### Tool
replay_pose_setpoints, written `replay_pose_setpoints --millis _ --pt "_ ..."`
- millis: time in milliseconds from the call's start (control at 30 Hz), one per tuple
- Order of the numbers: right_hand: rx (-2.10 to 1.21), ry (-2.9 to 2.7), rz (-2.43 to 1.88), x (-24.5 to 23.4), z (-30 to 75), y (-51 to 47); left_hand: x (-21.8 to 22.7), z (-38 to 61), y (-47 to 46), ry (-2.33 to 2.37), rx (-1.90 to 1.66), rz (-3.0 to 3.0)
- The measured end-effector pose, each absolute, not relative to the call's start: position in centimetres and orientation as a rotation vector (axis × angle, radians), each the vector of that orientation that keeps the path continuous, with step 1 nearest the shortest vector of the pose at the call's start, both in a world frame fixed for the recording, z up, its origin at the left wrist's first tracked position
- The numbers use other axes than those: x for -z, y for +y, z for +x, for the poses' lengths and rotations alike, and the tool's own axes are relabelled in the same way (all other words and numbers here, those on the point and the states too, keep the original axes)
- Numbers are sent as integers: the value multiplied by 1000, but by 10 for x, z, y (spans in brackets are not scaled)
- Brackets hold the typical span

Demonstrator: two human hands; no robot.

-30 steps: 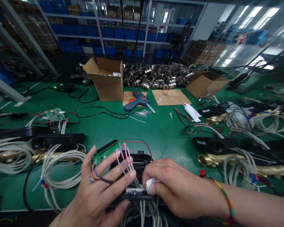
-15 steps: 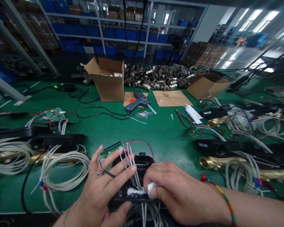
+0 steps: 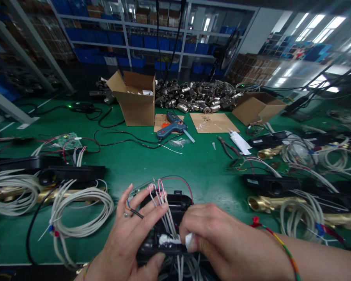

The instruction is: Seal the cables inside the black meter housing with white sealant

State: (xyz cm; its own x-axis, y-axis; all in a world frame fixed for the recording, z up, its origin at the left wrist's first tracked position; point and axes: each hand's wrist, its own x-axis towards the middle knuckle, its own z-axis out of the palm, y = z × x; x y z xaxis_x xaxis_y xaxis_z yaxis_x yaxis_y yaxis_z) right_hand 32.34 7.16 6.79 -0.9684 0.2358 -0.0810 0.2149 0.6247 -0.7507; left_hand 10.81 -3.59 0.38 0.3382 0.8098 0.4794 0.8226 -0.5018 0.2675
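Note:
My left hand grips a black plastic housing at the table's near edge, thumb under its front, fingers spread over its top and holding back white and red wires. A green circuit board sticks out behind those fingers. My right hand is closed in a pinch on a small white wad, pressed against white putty where the wires enter the housing.
Coiled grey cables and brass fittings with black housings lie left and right. Farther back are a blue glue gun, pliers, a white tube, cardboard boxes and a heap of metal fittings.
The housing and both hands have slid a little nearer to me and lower in view. The right fingers keep pressing the white wad at the putty.

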Motion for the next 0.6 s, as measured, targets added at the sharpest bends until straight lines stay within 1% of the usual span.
replay_pose_setpoints --millis 133,367,600 --pt "-1281 -2851 -415 -70 323 69 -2 110 -40 -1645 903 -2545" --pt "-1293 -2830 -464 -73 324 67 4 108 -41 -1596 963 -2542" --pt "-1278 -2801 -505 -79 328 70 -5 113 -44 -1731 950 -2576"
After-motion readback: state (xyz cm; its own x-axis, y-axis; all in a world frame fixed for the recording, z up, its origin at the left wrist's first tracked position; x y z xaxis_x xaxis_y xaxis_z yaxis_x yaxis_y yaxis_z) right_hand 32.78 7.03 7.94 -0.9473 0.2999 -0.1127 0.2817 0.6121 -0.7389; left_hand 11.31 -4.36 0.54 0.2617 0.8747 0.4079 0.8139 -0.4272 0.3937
